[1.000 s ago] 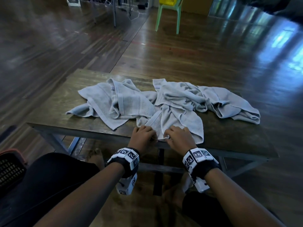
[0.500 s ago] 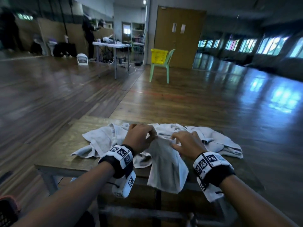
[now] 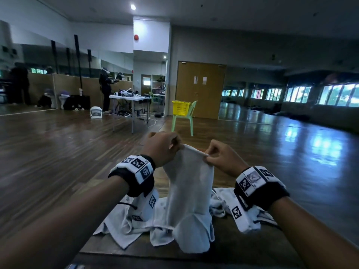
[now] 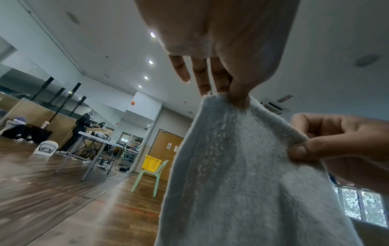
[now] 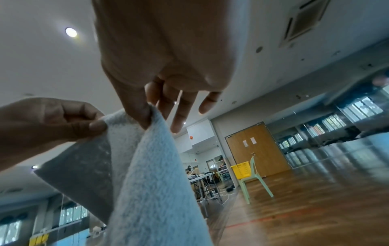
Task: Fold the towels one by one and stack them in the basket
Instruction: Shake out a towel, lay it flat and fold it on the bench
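Observation:
A pale grey towel point(image 3: 189, 193) hangs in the air from its top edge, its lower end still draped on the wooden table point(image 3: 242, 243). My left hand point(image 3: 165, 146) pinches the left end of that edge between thumb and finger, as the left wrist view shows at the towel point(image 4: 242, 166). My right hand point(image 3: 217, 158) pinches the same edge a short way to the right, seen in the right wrist view on the towel point(image 5: 151, 174). Two more crumpled towels lie on the table, one at the left point(image 3: 118, 226) and one at the right point(image 3: 219, 202), partly hidden by my wrists.
A yellow basket point(image 3: 181, 107) sits on a green plastic chair point(image 3: 184, 121) across the wooden floor, in front of brown double doors. A white folding table point(image 3: 129, 98) with gear and a standing person are at the back left.
Both hands picked a towel edge up from the table's near side and raised it high. My head tilted up, so the room is in view.

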The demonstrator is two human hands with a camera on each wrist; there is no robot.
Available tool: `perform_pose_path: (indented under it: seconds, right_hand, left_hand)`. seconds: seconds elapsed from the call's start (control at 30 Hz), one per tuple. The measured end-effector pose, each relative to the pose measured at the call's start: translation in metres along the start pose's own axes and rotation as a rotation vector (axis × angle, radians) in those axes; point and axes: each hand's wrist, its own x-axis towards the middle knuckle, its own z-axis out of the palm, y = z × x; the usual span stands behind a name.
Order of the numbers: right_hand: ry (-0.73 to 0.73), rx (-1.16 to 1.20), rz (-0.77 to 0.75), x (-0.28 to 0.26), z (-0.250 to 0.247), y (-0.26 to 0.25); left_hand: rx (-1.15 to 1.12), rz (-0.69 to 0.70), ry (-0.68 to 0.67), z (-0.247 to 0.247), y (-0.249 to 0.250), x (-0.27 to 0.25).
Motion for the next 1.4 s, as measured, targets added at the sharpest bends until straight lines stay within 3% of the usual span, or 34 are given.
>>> perform_pose_path:
  seconds: [0.13, 0.33, 0.5, 0.8, 0.93, 1.0, 1.1, 1.17, 1.3, 1.4]
  right_hand:
    - [-0.037, 0.121, 0.033, 0.001, 0.003, 0.004]
    - [-0.207, -0.017, 0.144, -0.015, 0.023, 0.036]
    - [-0.303, -0.168, 0.201, -0.036, 0.022, 0.070]
    - [-0.160, -0.629, 0.196, -0.049, 0.015, 0.091]
    - [-0.041, -0.567, 0.153, -0.047, 0.018, 0.077]
    - [0.009, -0.515, 0.075, -0.043, 0.024, 0.065]
    - [0.002, -0.499, -0.046, -0.033, 0.037, 0.038]
    - [-0.020, -0.496, -0.093, -0.027, 0.042, 0.020]
    - [-0.028, -0.478, -0.119, -0.026, 0.037, 0.006]
    - [-0.089, -0.424, -0.043, -0.034, 0.027, 0.017]
  left_hand:
    - [-0.017, 0.023, 0.017, -0.009, 0.001, 0.002]
    - [-0.005, -0.004, 0.030, -0.010, -0.016, -0.006]
    - [0.027, -0.108, 0.032, -0.017, -0.051, -0.018]
    - [0.137, -0.263, 0.114, -0.024, -0.088, -0.041]
    - [0.151, -0.431, 0.200, -0.018, -0.095, -0.055]
    - [0.120, -0.374, 0.131, -0.004, -0.087, -0.064]
    - [-0.104, -0.178, -0.195, 0.032, -0.048, -0.076]
    - [-0.239, -0.161, -0.329, 0.054, -0.023, -0.078]
    - [-0.450, -0.192, -0.291, 0.077, -0.009, -0.070]
    - [-0.465, -0.175, -0.249, 0.080, -0.023, -0.067]
